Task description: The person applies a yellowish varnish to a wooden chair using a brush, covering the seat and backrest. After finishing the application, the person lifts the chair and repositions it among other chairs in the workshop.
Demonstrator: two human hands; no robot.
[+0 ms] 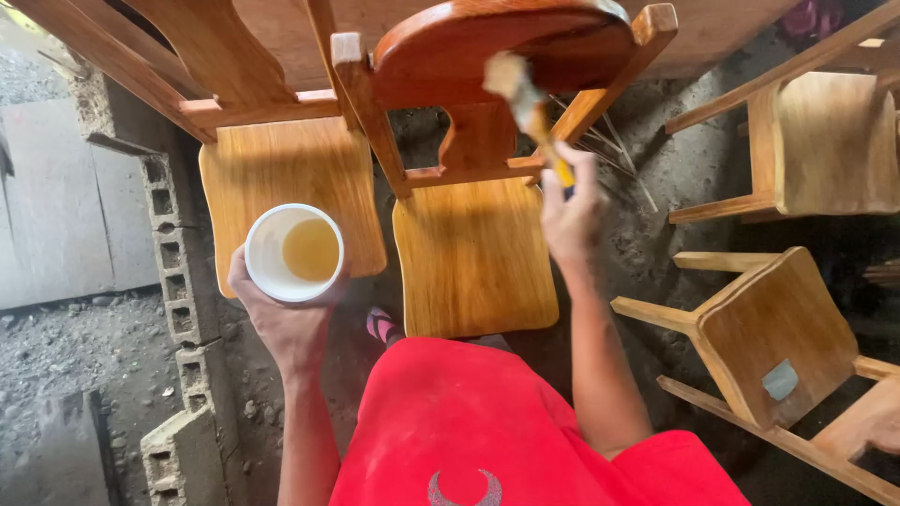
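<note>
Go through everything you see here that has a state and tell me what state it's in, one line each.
Left hand: grip closed around the white cup.
White cup: upright, partly filled with amber liquid.
Right hand: grip closed on the brush handle.
Brush: raised, bristles against the chair back.
Middle chair: upright, back top glossy and darker than the seat.
Left chair: upright, seat bare.
Chair at lower right: tipped on its side.

White cup (293, 253) of amber liquid upright; blurred brush (525, 103) touches chair back (497, 42).
</note>
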